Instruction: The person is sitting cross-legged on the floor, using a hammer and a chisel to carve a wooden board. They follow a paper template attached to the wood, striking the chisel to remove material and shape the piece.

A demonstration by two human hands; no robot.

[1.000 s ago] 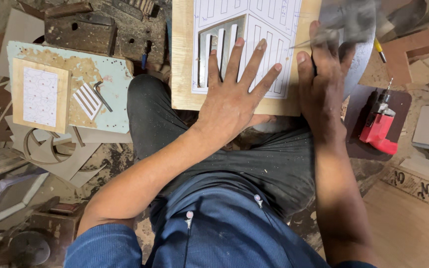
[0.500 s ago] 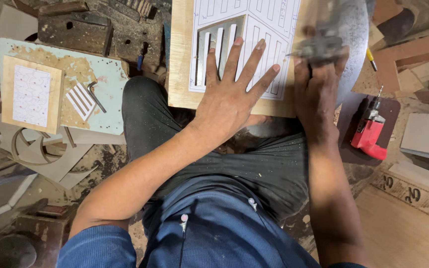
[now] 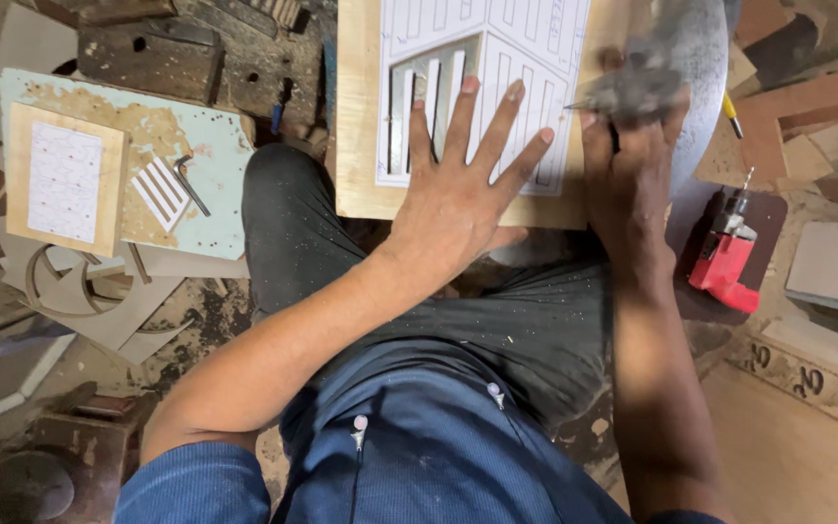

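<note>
The right hand, fingers curled shut on a blurred grey cutting tool, has crept slightly up the right edge of the wooden board at upper centre. The left hand stays flat, fingers spread wide, pinning the white paper pattern glued there; cutting carries on, I judge

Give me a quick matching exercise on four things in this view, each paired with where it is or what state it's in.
Things:
1. left hand
2. right hand
3. red tool
4. hex key

Places or states:
A. lying on the pale green board at the left
B. spread flat on the paper pattern on the wooden panel
C. resting on a dark board at the right
D. gripping a blurred grey tool at the panel's right edge

Pairs: 1-B, 2-D, 3-C, 4-A
</note>
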